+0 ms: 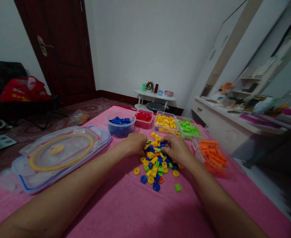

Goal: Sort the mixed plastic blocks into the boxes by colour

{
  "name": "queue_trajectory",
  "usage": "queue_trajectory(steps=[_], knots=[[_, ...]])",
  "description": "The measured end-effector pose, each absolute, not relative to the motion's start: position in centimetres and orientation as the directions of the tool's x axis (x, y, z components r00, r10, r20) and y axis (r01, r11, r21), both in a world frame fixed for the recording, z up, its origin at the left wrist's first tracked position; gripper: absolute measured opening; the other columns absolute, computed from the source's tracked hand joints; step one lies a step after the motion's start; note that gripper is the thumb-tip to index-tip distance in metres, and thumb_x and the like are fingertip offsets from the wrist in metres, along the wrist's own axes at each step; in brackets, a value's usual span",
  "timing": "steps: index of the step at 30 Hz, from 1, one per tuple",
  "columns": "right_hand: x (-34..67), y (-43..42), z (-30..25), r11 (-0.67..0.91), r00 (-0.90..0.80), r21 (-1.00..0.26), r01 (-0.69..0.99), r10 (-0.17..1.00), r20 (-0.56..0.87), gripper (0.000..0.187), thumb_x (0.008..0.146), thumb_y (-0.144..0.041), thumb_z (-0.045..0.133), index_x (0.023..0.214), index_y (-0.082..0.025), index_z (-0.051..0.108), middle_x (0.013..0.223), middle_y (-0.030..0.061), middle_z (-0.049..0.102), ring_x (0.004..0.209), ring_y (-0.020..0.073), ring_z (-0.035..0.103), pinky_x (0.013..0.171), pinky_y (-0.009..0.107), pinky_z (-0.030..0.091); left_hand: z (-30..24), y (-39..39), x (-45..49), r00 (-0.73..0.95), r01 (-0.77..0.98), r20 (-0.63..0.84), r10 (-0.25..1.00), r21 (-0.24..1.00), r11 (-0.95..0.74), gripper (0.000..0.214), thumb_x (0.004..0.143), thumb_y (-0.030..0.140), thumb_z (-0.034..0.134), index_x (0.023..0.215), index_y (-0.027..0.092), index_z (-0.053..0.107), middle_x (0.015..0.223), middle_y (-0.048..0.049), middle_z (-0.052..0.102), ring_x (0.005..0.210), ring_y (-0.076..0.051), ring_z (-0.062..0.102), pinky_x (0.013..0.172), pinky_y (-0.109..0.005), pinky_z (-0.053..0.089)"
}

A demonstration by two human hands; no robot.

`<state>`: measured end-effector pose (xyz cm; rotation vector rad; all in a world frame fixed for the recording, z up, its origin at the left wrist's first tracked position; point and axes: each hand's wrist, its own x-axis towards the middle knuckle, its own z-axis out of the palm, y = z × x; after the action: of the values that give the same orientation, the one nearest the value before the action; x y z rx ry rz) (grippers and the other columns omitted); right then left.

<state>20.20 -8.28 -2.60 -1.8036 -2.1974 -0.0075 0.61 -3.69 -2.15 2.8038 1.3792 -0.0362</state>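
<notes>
A mixed pile of toy building blocks (155,160), mostly yellow and blue with some green and orange, lies on the pink cloth. My left hand (136,143) reaches into its left side, fingers curled downward with their tips hidden. At the right side, my right hand (176,148) has thumb and forefinger closed in among blue and yellow blocks; what they pinch is unclear. Around the near edge lie loose wheels, such as a blue wheel (156,186) and a yellow wheel (136,171), and a flat green piece (177,187).
Behind the pile stand a round tub of blue blocks (120,124) and boxes of red blocks (144,117), yellow blocks (166,122) and green blocks (188,128). Orange blocks (212,155) fill a box at right. Stacked plastic lids (61,152) lie left on the pink cloth (125,208).
</notes>
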Motion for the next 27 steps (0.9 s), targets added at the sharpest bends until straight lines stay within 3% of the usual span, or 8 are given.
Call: queue_trajectory(steps=[4,9,16,22,27], knots=[[19.1,-8.3,-3.3,0.25,-0.171,-0.224,0.942,0.932,0.319,0.027,0.074,-0.025,0.062,0.1,-0.022,0.066,0.1,0.0042,0.067,0.088,0.0192,0.061,0.074,0.029,0.042,-2.3,-3.0,0.3,0.622,0.778,0.02,0.783,0.101,-0.62,0.024,0.06,0.039,0.066,0.074,0.019,0.072,0.071,-0.0064,0.068,0.065,-0.02,0.061,0.055,-0.025,0.041],[19.0,-8.0,-3.9,0.277,-0.149,-0.267,0.923,0.898,0.414,0.026,0.078,-0.025,0.059,0.103,-0.022,0.065,0.105,0.0038,0.068,0.097,0.0195,0.06,0.082,0.029,0.043,-3.9,-1.4,0.3,0.565,0.718,0.28,0.776,0.297,-0.63,0.028,0.068,0.035,0.061,0.088,0.016,0.069,0.083,-0.0062,0.069,0.07,-0.016,0.06,0.057,-0.023,0.039],[18.3,-8.4,-4.2,0.297,-0.208,-0.223,0.929,0.914,0.349,0.027,0.075,-0.026,0.062,0.101,-0.027,0.066,0.098,0.0008,0.07,0.089,0.0194,0.063,0.073,0.028,0.042,-4.9,-2.2,1.4,0.751,0.553,0.272,0.602,0.24,-0.798,0.022,0.068,0.018,0.057,0.087,0.018,0.068,0.076,-0.0037,0.068,0.063,-0.015,0.057,0.053,-0.023,0.033],[18.1,-8.3,-4.8,0.321,-0.238,-0.23,0.919,0.915,0.324,0.029,0.074,-0.025,0.063,0.103,-0.028,0.066,0.099,-0.0008,0.07,0.091,0.0182,0.063,0.074,0.027,0.042,-5.8,-1.7,1.5,0.708,0.588,0.297,0.641,0.256,-0.767,0.027,0.065,0.016,0.058,0.091,0.018,0.065,0.081,-0.003,0.068,0.065,-0.015,0.057,0.054,-0.023,0.033],[17.8,-8.1,-5.6,0.333,-0.252,-0.218,0.917,0.91,0.33,0.032,0.074,-0.025,0.064,0.106,-0.027,0.066,0.105,0.0019,0.068,0.099,0.0191,0.06,0.084,0.028,0.041,-6.1,-1.2,1.0,0.638,0.574,0.352,0.685,0.376,-0.727,0.024,0.063,0.017,0.059,0.087,0.018,0.063,0.074,-0.0003,0.066,0.063,-0.013,0.056,0.053,-0.021,0.033]])
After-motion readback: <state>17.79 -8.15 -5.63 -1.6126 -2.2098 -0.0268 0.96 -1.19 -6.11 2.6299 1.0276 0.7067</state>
